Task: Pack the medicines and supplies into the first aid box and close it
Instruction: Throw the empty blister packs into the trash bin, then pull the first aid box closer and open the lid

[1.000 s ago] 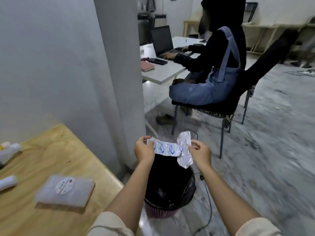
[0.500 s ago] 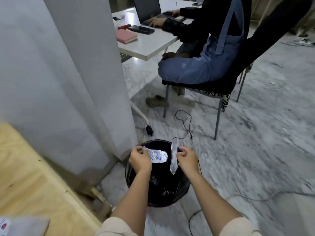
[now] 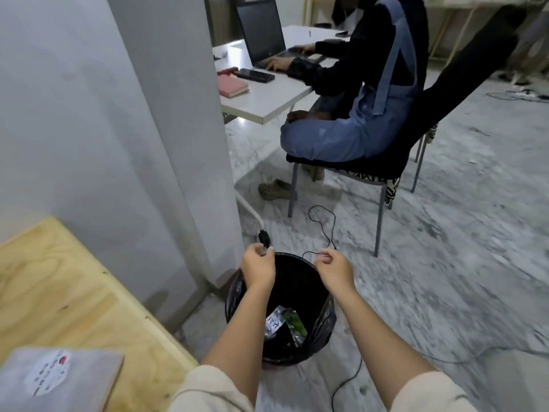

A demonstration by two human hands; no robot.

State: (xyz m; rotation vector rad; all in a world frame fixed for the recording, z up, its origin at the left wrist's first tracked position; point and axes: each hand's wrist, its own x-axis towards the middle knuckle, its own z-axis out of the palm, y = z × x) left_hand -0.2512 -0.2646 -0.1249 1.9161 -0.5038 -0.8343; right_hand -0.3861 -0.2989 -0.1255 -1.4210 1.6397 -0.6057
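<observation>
Both arms reaching out over a black-lined bin (image 3: 323, 319) on the marble floor (image 3: 445, 278). Left hand (image 3: 258, 266) hovering above the bin's near-left rim, grip curled almost closed, thumb pressing against the fingertips; whether anything small is pinched there cannot be told. Right hand (image 3: 335, 270) hanging over the bin's far-right rim, grip loosely curled, thumb and forefinger nearly meeting, nothing visibly held. Lying below and between the two grips, at the bottom of the bin: a crumpled silver wrapper (image 3: 274, 319) just beside a green packet (image 3: 294, 322). Resting down and to the left of the left grip, on the corner of the wooden worktop (image 3: 74, 292): a flat grey pouch with a round white label (image 3: 56, 379), blurred, lettering unreadable. No first aid box in view. Trailing across the floor just beyond the right grip: a thin black cable (image 3: 326, 230). Rising to the left of the left grip: a grey wall (image 3: 104, 129). Sitting well beyond both grips: another person (image 3: 371, 93) on a chair (image 3: 395, 162), typing on a laptop (image 3: 264, 31) at a white desk (image 3: 267, 102), with a pink notebook (image 3: 233, 86) and a phone (image 3: 255, 75) lying by the laptop.
</observation>
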